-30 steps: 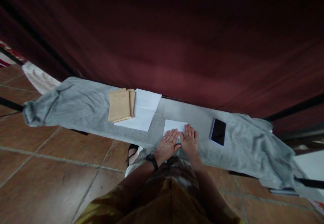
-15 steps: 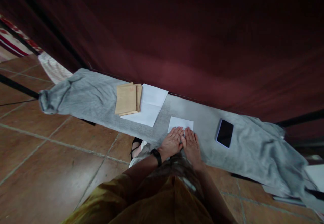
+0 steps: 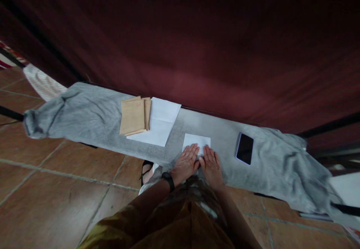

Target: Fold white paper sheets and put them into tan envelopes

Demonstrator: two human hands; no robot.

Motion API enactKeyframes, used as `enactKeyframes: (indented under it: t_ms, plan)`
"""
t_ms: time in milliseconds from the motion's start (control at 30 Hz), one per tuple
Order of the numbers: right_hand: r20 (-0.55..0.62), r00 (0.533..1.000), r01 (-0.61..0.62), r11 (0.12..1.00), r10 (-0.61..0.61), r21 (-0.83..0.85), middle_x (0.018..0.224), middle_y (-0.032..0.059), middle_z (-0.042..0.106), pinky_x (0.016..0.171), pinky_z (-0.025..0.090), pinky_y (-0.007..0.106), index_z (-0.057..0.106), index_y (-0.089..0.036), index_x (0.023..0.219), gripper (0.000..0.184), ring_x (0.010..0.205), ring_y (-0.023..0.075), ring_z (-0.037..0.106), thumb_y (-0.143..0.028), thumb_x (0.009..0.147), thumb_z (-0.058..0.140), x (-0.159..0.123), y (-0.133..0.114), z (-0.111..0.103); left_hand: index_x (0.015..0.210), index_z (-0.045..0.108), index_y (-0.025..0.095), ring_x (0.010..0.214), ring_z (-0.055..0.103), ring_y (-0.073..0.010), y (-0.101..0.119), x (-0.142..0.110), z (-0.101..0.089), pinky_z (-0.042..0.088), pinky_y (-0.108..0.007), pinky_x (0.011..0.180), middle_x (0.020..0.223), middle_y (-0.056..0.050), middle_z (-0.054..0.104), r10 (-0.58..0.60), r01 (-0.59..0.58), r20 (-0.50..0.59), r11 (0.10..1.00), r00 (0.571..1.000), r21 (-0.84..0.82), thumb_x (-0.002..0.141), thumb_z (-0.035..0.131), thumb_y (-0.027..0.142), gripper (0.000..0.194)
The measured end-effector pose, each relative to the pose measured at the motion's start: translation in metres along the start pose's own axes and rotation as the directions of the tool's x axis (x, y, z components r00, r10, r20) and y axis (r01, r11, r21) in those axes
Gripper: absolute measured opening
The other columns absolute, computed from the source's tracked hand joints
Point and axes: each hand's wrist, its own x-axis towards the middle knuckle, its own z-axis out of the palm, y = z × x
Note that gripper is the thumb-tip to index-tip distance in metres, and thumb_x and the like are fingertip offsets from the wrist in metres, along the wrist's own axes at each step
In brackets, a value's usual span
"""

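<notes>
While both hands lie flat with fingers extended, gripping nothing, the left hand [image 3: 185,165] and right hand [image 3: 210,166] touch the near part of the small paper [image 3: 196,139] on the cloth [image 3: 191,123]. Envelopes [image 3: 132,116] partly cover larger sheets [image 3: 161,123] to the left; a phone [image 3: 244,149] lies to the right.

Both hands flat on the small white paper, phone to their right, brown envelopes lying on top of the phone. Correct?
Not quite: the brown envelopes lie partly on the larger white sheets, not on the phone; the head view shows it. The rest stands.
</notes>
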Motion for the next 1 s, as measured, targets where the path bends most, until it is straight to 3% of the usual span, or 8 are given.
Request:
enactKeyframes:
  t_ms: [433,667,833,1000]
  plan:
    - [-0.003,0.995,-0.099,0.995,0.099,0.016,0.16,0.0146,0.042,0.121,0.028,0.05,0.029,-0.013,0.161,0.059,0.148,0.0291,0.04,-0.042,0.11,0.029,-0.002,0.003,0.003,0.156,0.038,0.008,0.154,0.03,-0.0294,-0.036,0.019,-0.014,0.025,-0.053,0.126,0.16,-0.018,0.041,-0.27,0.275,-0.064,0.958,0.961,0.085,0.105,0.033,0.041,0.06]
    - [-0.016,0.993,-0.118,0.993,0.118,-0.006,0.159,0.0151,0.044,0.122,0.027,0.05,0.038,-0.009,0.157,0.057,0.147,0.0294,0.042,-0.041,0.11,0.032,-0.001,-0.002,0.001,0.159,0.033,0.013,0.156,0.025,-0.0244,-0.018,0.042,-0.004,0.024,-0.048,0.128,0.165,-0.012,0.036,-0.15,0.152,-0.027,0.986,0.988,0.069,0.106,0.03,0.037,0.058]
    - [-0.029,0.986,-0.161,0.987,0.162,0.028,0.157,0.014,0.047,0.122,0.029,0.05,0.044,-0.012,0.154,0.052,0.146,0.0281,0.044,-0.037,0.11,0.033,0.001,-0.002,0.002,0.159,0.034,0.016,0.156,0.025,-0.0261,-0.015,0.048,0.008,0.025,-0.052,0.127,0.164,-0.011,0.037,-0.149,0.149,-0.01,0.988,0.989,0.044,0.105,0.032,0.036,0.057]
    - [0.004,0.987,-0.159,0.983,0.16,0.095,0.155,0.015,0.051,0.123,0.028,0.052,0.048,-0.014,0.152,0.049,0.146,0.0259,0.044,-0.028,0.108,0.033,0.031,-0.008,0.002,0.159,0.033,0.016,0.156,0.023,-0.027,-0.021,0.047,0.008,0.025,-0.053,0.127,0.165,-0.011,0.036,-0.133,0.131,0.028,0.99,0.991,0.054,0.103,0.032,0.03,0.058]
